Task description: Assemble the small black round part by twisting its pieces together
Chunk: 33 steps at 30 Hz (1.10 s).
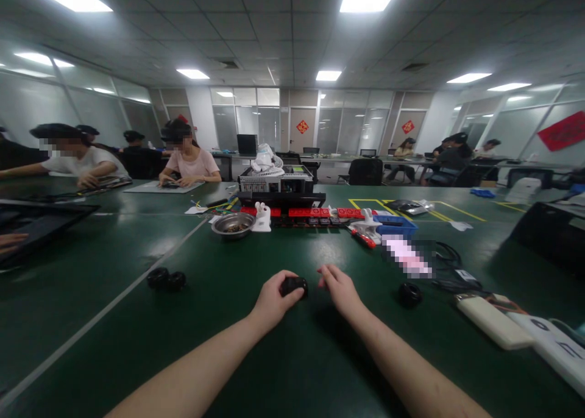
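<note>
On the green table, the left hand curls around a small black round part, fingers pinching it just above the tabletop. The right hand rests just beside it, fingers loosely bent and holding nothing. Two similar black parts lie well to the left (another sits to the right), and a steel bowl stands farther back.
</note>
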Each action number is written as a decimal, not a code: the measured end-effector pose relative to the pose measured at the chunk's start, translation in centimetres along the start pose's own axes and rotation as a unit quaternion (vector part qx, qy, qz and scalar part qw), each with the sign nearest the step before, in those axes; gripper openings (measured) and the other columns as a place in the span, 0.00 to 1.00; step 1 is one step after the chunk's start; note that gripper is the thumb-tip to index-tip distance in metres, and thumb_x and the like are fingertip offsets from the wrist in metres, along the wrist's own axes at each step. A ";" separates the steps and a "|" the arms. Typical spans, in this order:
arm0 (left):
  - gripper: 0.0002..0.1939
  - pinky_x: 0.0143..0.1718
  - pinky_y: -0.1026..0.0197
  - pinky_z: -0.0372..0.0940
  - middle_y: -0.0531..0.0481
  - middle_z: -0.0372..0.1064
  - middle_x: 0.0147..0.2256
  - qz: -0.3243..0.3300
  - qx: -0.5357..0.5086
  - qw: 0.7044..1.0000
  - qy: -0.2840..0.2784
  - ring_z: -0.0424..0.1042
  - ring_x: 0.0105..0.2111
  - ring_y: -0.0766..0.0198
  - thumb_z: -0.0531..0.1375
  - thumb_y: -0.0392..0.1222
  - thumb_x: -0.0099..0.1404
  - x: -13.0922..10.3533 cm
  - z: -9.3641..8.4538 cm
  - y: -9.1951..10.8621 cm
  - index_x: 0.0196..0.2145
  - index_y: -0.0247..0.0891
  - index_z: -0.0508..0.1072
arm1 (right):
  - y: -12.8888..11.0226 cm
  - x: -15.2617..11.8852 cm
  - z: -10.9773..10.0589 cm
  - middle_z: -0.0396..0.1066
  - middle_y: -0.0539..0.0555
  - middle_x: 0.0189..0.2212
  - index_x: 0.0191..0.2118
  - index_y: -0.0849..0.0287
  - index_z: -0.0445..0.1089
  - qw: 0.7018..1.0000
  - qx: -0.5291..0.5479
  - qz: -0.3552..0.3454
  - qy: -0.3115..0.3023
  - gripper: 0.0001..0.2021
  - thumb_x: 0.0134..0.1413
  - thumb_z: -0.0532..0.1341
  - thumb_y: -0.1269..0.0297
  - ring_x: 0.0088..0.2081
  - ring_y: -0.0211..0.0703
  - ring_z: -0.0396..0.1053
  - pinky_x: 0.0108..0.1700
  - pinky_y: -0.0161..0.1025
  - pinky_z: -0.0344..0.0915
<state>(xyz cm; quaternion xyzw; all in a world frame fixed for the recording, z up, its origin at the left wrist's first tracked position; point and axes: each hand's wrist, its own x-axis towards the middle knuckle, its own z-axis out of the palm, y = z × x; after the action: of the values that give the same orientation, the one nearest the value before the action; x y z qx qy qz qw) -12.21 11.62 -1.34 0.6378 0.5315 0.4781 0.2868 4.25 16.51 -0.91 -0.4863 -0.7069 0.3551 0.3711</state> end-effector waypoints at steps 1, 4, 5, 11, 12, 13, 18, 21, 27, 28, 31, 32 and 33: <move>0.15 0.34 0.61 0.60 0.50 0.66 0.32 0.043 0.042 0.998 -0.018 0.65 0.33 0.61 0.60 0.48 0.49 -0.3 0.0 0.4 0.34 0.38 0.68 | -0.1 -0.1 0.1 0.63 0.49 0.17 0.33 0.62 0.65 0.998 0.036 0.018 -0.046 0.22 0.52 0.42 0.49 0.21 0.36 0.62 0.24 0.34 0.59; 0.18 0.35 0.61 0.59 0.50 0.66 0.33 0.092 0.110 0.989 -0.046 0.65 0.34 0.60 0.61 0.49 0.47 -1.0 0.0 1.1 0.36 0.39 0.69 | -0.6 -0.9 1.0 0.58 0.47 0.14 0.31 0.63 0.64 0.979 0.095 0.048 -0.173 0.25 0.52 0.41 0.47 0.15 0.34 0.56 0.16 0.31 0.53; 0.19 0.35 0.61 0.59 0.49 0.67 0.34 0.090 0.119 0.988 -0.044 0.65 0.34 0.60 0.61 0.50 0.47 -1.1 0.0 1.2 0.36 0.39 0.69 | -0.8 -1.3 1.3 0.58 0.47 0.15 0.30 0.63 0.64 0.979 0.090 0.034 -0.180 0.24 0.52 0.41 0.47 0.15 0.33 0.57 0.17 0.31 0.53; 0.20 0.31 0.62 0.60 0.48 0.68 0.32 -0.006 0.041 0.999 -0.021 0.68 0.31 0.60 0.48 0.55 0.58 -0.9 0.1 0.7 0.37 0.37 0.68 | -2.4 -3.1 1.5 0.65 0.54 0.34 0.44 0.59 0.58 0.988 -0.062 -0.119 -0.074 0.13 0.52 0.51 0.62 0.36 0.41 0.63 0.39 0.39 0.60; 0.22 0.30 0.62 0.61 0.47 0.68 0.31 -0.035 0.004 0.999 -0.024 0.68 0.30 0.61 0.46 0.55 0.59 -0.8 0.3 0.6 0.36 0.36 0.68 | -2.5 -3.2 1.4 0.63 0.55 0.38 0.46 0.59 0.56 0.984 -0.075 -0.143 -0.074 0.17 0.49 0.54 0.64 0.39 0.42 0.62 0.42 0.40 0.60; 0.23 0.27 0.62 0.61 0.47 0.68 0.30 -0.069 -0.038 0.996 -0.031 0.67 0.28 0.61 0.45 0.56 0.59 -0.7 0.5 0.4 0.36 0.35 0.68 | -2.6 -3.4 1.3 0.62 0.56 0.41 0.48 0.58 0.55 0.979 -0.083 -0.170 -0.078 0.20 0.46 0.57 0.67 0.42 0.43 0.61 0.44 0.41 0.59; 0.23 0.23 0.63 0.61 0.48 0.66 0.30 -0.186 -0.234 0.949 -0.097 0.67 0.25 0.64 0.54 0.55 0.53 -0.4 1.1 -0.1 0.38 0.34 0.65 | -2.4 -3.3 1.3 0.59 0.55 0.44 0.47 0.56 0.56 0.960 -0.097 -0.249 -0.081 0.24 0.40 0.58 0.75 0.47 0.43 0.57 0.50 0.43 0.55; 0.20 0.31 0.61 0.63 0.47 0.66 0.33 -0.147 -0.250 0.954 -0.071 0.68 0.32 0.61 0.58 0.50 0.51 -0.2 0.8 0.0 0.37 0.34 0.65 | -2.0 -2.8 1.3 0.58 0.56 0.46 0.51 0.57 0.53 0.969 -0.080 -0.227 -0.053 0.30 0.39 0.61 0.68 0.48 0.46 0.56 0.50 0.46 0.55; 0.19 0.40 0.56 0.60 0.47 0.66 0.36 -0.007 -0.041 0.999 -0.019 0.66 0.37 0.58 0.63 0.43 0.46 -0.4 0.1 0.5 0.37 0.37 0.67 | -0.6 -1.1 0.9 0.65 0.51 0.25 0.37 0.61 0.62 0.999 0.027 -0.015 -0.042 0.20 0.53 0.44 0.50 0.25 0.37 0.64 0.28 0.36 0.63; 0.20 0.41 0.56 0.60 0.47 0.66 0.38 0.014 -0.014 1.000 -0.017 0.65 0.39 0.57 0.63 0.42 0.46 -0.5 0.1 0.6 0.38 0.38 0.67 | -0.4 -0.9 1.0 0.64 0.50 0.19 0.34 0.62 0.63 0.995 0.046 0.034 -0.085 0.23 0.53 0.42 0.47 0.20 0.35 0.63 0.22 0.34 0.61; 0.21 0.42 0.56 0.60 0.47 0.66 0.39 0.025 0.003 0.999 -0.022 0.65 0.40 0.58 0.63 0.41 0.46 -0.9 0.3 0.7 0.39 0.39 0.67 | -0.5 -0.9 1.4 0.61 0.47 0.12 0.31 0.63 0.62 0.970 0.103 0.136 -0.175 0.26 0.52 0.39 0.45 0.11 0.33 0.57 0.13 0.31 0.54; 0.22 0.43 0.56 0.60 0.47 0.66 0.40 0.020 -0.003 1.000 -0.021 0.65 0.41 0.58 0.64 0.40 0.45 -1.0 0.4 0.7 0.40 0.40 0.67 | -0.7 -1.1 1.6 0.60 0.47 0.11 0.31 0.63 0.62 0.967 0.114 0.144 -0.176 0.25 0.52 0.40 0.45 0.10 0.33 0.57 0.12 0.30 0.54; 0.23 0.43 0.56 0.60 0.47 0.66 0.41 0.014 -0.014 1.000 -0.020 0.65 0.41 0.58 0.64 0.40 0.45 -1.1 0.5 0.7 0.41 0.40 0.67 | -0.9 -1.3 1.7 0.60 0.47 0.11 0.31 0.63 0.62 0.969 0.118 0.143 -0.167 0.25 0.52 0.40 0.46 0.10 0.33 0.56 0.12 0.30 0.53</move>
<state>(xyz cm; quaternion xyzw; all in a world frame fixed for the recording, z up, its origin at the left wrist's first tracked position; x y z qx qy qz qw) -11.47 10.45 -1.22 0.6506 0.5098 0.4767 0.2993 2.71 14.81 -1.11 -0.4690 -0.6353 0.5611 0.2483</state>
